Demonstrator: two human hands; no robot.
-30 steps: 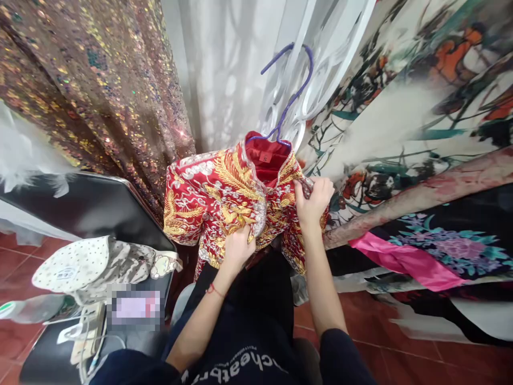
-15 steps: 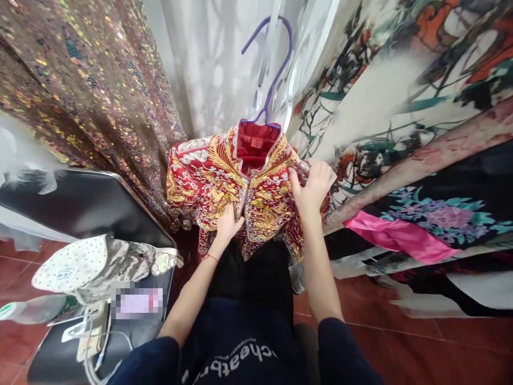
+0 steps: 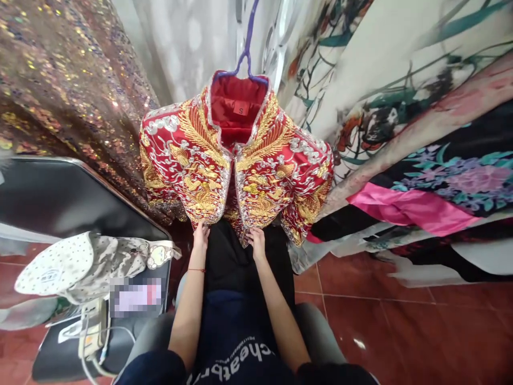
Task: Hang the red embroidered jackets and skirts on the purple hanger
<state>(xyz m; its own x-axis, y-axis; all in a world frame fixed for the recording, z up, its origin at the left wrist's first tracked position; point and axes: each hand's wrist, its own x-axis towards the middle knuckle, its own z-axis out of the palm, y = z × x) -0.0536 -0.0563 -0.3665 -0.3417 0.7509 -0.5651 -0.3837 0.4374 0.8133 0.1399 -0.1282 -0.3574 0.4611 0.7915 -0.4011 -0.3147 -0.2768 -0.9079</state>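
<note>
A: What lay nearest the person?

B: A dark navy top with white lettering (image 3: 236,358), then both bare forearms reaching forward over red floor tiles (image 3: 380,326). At the near left, a black chair (image 3: 60,198) carried a white dotted cap (image 3: 56,264) and some white cables (image 3: 90,342).

A: And the hands?

B: The left hand (image 3: 200,236) pinched the bottom hem of the left front panel of a red jacket embroidered in gold and silver (image 3: 236,160); the right hand (image 3: 256,241) pinched the hem of the right panel. Both sets of fingers were clenched on the cloth edge.

A: Where was the jacket?

B: It hung on a purple hanger (image 3: 246,48), its front edges nearly meeting, a red lining and small tag showing at the collar. A brown sequinned fabric (image 3: 68,91) hung to its left, a white sheer curtain (image 3: 188,43) behind, and printed floral cloths with a pink band (image 3: 409,208) to its right.
</note>
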